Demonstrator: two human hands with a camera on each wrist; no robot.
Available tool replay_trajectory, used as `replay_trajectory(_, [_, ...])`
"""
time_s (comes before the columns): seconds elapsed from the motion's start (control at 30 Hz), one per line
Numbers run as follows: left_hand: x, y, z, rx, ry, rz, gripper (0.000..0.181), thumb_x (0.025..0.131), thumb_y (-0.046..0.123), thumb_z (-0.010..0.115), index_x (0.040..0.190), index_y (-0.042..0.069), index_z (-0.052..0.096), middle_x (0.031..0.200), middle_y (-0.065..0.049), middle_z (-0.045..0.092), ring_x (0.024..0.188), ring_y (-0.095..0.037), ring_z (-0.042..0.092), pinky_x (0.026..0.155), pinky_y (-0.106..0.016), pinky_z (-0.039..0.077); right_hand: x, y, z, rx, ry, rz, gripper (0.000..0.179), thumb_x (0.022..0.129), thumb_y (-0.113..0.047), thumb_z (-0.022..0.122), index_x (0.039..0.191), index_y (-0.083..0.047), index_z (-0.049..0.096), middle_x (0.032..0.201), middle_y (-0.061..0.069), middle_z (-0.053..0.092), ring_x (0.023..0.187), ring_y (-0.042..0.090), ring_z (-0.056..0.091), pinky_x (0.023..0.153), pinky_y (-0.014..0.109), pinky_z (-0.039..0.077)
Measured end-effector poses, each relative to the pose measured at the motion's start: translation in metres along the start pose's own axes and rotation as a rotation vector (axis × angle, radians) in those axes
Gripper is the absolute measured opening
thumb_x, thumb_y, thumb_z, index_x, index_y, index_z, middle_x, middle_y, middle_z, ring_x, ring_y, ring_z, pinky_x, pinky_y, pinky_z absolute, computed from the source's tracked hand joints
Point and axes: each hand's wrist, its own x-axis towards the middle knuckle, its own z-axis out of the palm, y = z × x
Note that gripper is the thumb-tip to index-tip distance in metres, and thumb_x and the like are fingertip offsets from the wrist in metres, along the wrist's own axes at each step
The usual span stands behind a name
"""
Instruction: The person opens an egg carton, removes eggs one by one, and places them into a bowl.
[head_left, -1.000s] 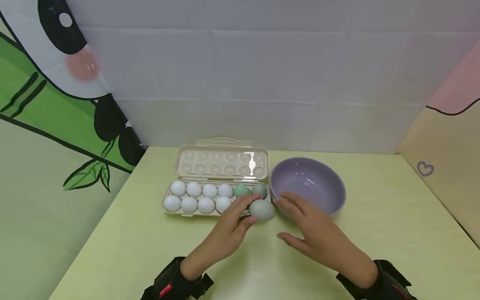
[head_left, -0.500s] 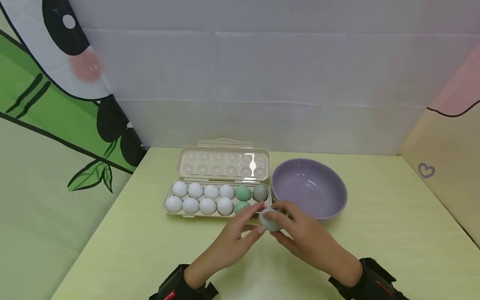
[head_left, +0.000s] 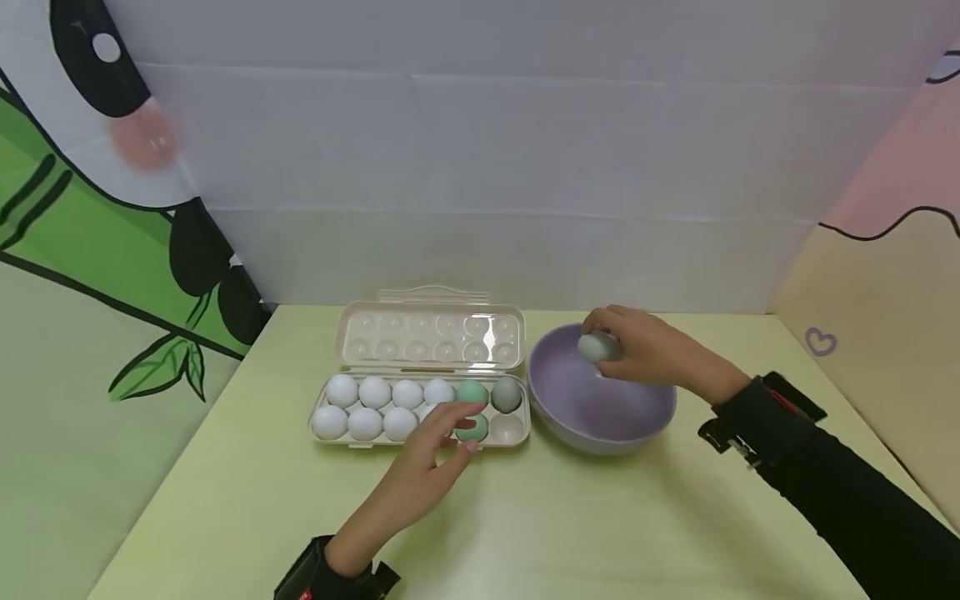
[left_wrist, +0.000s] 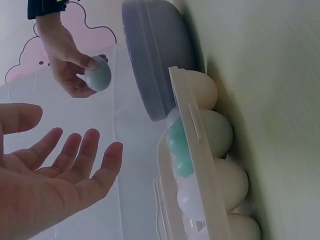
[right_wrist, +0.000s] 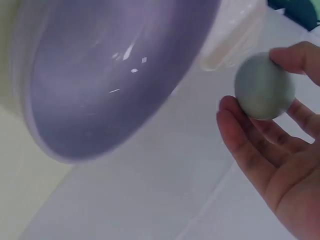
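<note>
Above the purple bowl point(head_left: 600, 417), my right hand point(head_left: 637, 346) pinches a pale grey-green egg point(head_left: 597, 347) between thumb and fingers. The right wrist view shows the same egg point(right_wrist: 264, 86) held at the fingertips, off the bowl's rim. My left hand point(head_left: 427, 467) hovers at the front of the egg carton point(head_left: 506, 430), fingers spread and holding nothing. White eggs point(head_left: 365, 423) fill the carton's left part. Two green eggs point(head_left: 472, 392) sit right of them, the front one partly behind my left fingers. A darker grey egg point(head_left: 506, 394) lies in the back right cup; the front right cup is bare.
The carton's lid point(head_left: 431, 335) stands open at the back, leaning towards the wall sheet point(head_left: 420, 150). The bowl stands close to the carton's right end. Both rest on a pale yellow table point(head_left: 570, 525).
The pale egg has passed from my left hand to my right. My right hand has carried it up and right over the bowl, while my left hand has drawn back left.
</note>
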Motion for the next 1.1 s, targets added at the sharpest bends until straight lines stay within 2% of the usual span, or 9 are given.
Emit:
replay_trajectory(0.17, [-0.006, -0.005, -0.001, -0.008, 0.015, 0.002, 0.032, 0.091, 0.015, 0.053, 0.121, 0.025, 0.048, 0.118, 0.006, 0.049, 0.104, -0.021, 0.050, 0.082, -0.038, 0.046, 0.023, 0.023, 0.020, -0.012, -0.176, 0.060, 0.035, 0.070, -0.012, 0.066, 0.102, -0.017, 0.053, 0.094, -0.001, 0.052, 0.082, 0.017, 0.048, 0.069, 0.033, 0.043])
replay_trajectory(0.3, [-0.013, -0.010, -0.001, -0.004, 0.043, -0.002, 0.034, 0.090, 0.013, 0.053, 0.121, 0.026, 0.048, 0.118, 0.005, 0.050, 0.103, -0.018, 0.050, 0.082, -0.036, 0.046, 0.037, 0.032, 0.037, -0.067, -0.319, 0.079, 0.036, 0.068, -0.012, 0.066, 0.100, -0.016, 0.052, 0.094, 0.000, 0.051, 0.082, 0.018, 0.047, 0.068, 0.033, 0.042])
replay_trajectory(0.47, [-0.015, -0.012, -0.003, -0.007, 0.065, 0.035, 0.034, 0.090, 0.011, 0.053, 0.121, 0.025, 0.048, 0.119, 0.005, 0.049, 0.102, -0.014, 0.050, 0.080, -0.034, 0.047, 0.048, 0.039, 0.053, -0.149, -0.431, 0.009, 0.038, 0.070, -0.010, 0.068, 0.103, -0.018, 0.052, 0.095, 0.000, 0.052, 0.086, 0.019, 0.047, 0.073, 0.035, 0.043])
replay_trajectory(0.57, [-0.013, -0.013, -0.005, -0.010, 0.063, 0.047, 0.033, 0.091, 0.012, 0.053, 0.121, 0.025, 0.048, 0.119, 0.004, 0.050, 0.101, -0.014, 0.050, 0.080, -0.035, 0.047, 0.051, 0.044, 0.060, -0.179, -0.444, -0.003, 0.038, 0.073, -0.012, 0.069, 0.106, -0.020, 0.052, 0.097, 0.000, 0.051, 0.088, 0.018, 0.047, 0.076, 0.035, 0.043])
replay_trajectory(0.7, [-0.011, -0.013, -0.005, -0.005, 0.063, 0.051, 0.034, 0.090, 0.012, 0.053, 0.121, 0.026, 0.047, 0.120, 0.003, 0.049, 0.100, -0.014, 0.050, 0.080, -0.037, 0.047, 0.051, 0.046, 0.065, -0.157, -0.437, 0.011, 0.032, 0.074, -0.013, 0.068, 0.100, -0.020, 0.052, 0.095, 0.001, 0.047, 0.085, 0.018, 0.047, 0.074, 0.035, 0.043])
replay_trajectory(0.87, [-0.010, -0.013, -0.005, -0.003, 0.060, 0.053, 0.035, 0.090, 0.010, 0.053, 0.121, 0.026, 0.048, 0.120, 0.004, 0.049, 0.103, -0.017, 0.050, 0.080, -0.036, 0.046, 0.051, 0.042, 0.063, -0.171, -0.413, -0.016, 0.033, 0.071, -0.012, 0.069, 0.096, -0.020, 0.048, 0.090, 0.002, 0.047, 0.079, 0.018, 0.047, 0.071, 0.036, 0.044])
replay_trajectory(0.97, [-0.010, -0.014, -0.006, -0.014, 0.057, 0.044, 0.034, 0.090, 0.011, 0.052, 0.120, 0.026, 0.048, 0.120, 0.002, 0.050, 0.105, -0.020, 0.050, 0.081, -0.036, 0.046, 0.050, 0.040, 0.064, -0.203, -0.425, 0.021, 0.035, 0.070, -0.012, 0.069, 0.097, -0.018, 0.047, 0.089, 0.002, 0.047, 0.078, 0.019, 0.047, 0.070, 0.036, 0.044])
replay_trajectory(1.1, [-0.010, -0.014, -0.005, -0.035, 0.054, 0.062, 0.033, 0.090, 0.009, 0.052, 0.120, 0.024, 0.049, 0.119, 0.001, 0.050, 0.102, -0.022, 0.051, 0.080, -0.035, 0.047, 0.051, 0.040, 0.069, -0.239, -0.449, 0.079, 0.036, 0.070, -0.011, 0.069, 0.099, -0.018, 0.048, 0.091, 0.002, 0.047, 0.077, 0.019, 0.047, 0.069, 0.036, 0.044])
